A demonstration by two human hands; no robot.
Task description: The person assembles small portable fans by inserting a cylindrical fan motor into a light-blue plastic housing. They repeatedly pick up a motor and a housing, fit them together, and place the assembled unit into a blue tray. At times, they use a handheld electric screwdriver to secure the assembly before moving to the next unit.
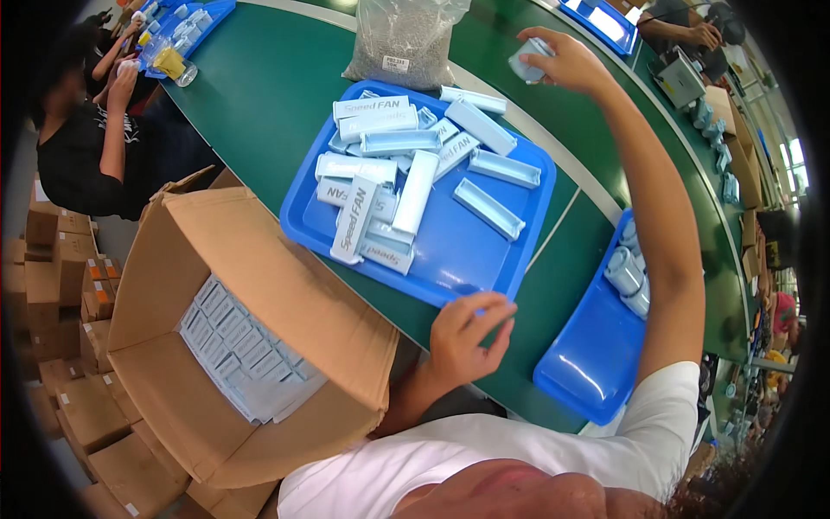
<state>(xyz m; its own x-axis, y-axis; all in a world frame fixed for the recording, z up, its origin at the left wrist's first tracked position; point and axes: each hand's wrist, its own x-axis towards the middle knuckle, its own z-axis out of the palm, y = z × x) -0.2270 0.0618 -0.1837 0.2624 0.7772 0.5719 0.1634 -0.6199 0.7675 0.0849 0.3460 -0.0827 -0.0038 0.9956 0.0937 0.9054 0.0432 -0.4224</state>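
My right hand (pixel 566 62) is stretched far out over the green conveyor belt, its fingers closed round a rounded light-blue plastic part (pixel 529 60). My left hand (pixel 471 340) hovers by the near edge of a blue tray (pixel 441 275), fingers loosely bent and apart, with nothing visible in them. In that tray lies a loose pile of long, narrow light-blue plastic covers (pixel 415 192). Some show printed outer faces; others lie with their hollow side up.
A cardboard box (pixel 251 208) holding rows of packed pieces stands at the left. A clear bag of grey granules (pixel 402 43) sits behind the tray. Another blue tray (pixel 588 363) with rounded parts lies under my right arm. Co-workers sit at far left and far right.
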